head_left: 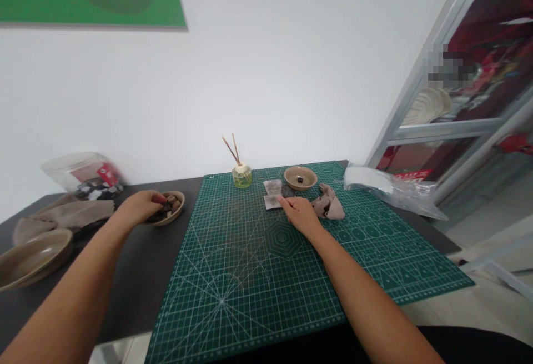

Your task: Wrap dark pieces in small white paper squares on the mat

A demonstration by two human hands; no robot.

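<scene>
My left hand (144,207) reaches over the rim of a small tan bowl (177,217) at the left. Its fingers are bent together at the brown and dark pieces (170,204) inside, and what they pinch is partly hidden. On the green cutting mat (233,253), my right hand (300,214) is closed, its thumb on the edge of a worn grey-white sheet (272,202). Just beyond the fingers lies a dark round thing (287,190). A crumpled taupe cloth (328,203) rests right beside the hand. Behind it stands another tan bowl (300,170) with one dark piece in it.
A glass reed diffuser (242,176) stands near the wall. At the right lies a clear plastic bag (391,189). A large bowl (37,258), a taupe cloth (62,217) and a clear plastic container (79,169) occupy the left. A metal-framed glass door (449,125) is at the right.
</scene>
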